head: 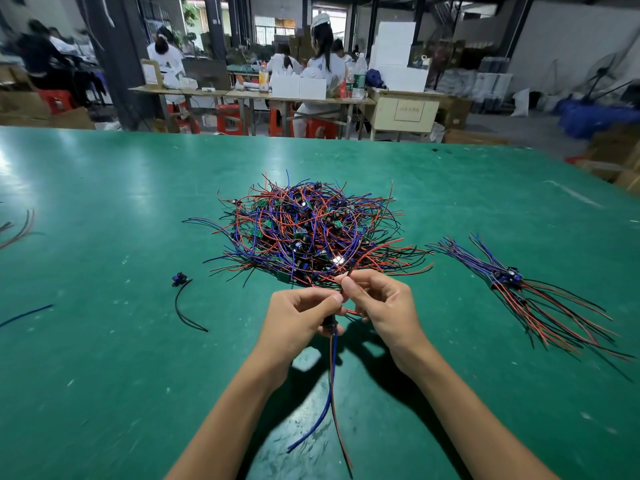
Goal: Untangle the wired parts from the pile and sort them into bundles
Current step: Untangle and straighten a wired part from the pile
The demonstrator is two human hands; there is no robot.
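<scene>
Both hands meet just short of the tangled pile (311,230) on the desk (104,188); left hand (298,320) grips one wired part (331,393), leads trailing toward the person; right hand (377,306) pinches its far wires; the sorted bundle (519,289) lies rightward, nearer that hand.

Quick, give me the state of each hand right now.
Left hand: closed, gripping a wired part with blue and red leads.
Right hand: closed, pinching a wire of that part.

You have a single view, from the camera on your head, looking forward and down across the green surface (104,188). It sits close above your forearms and takes in a wide angle, reaching the workshop benches (249,95) far behind.
</scene>
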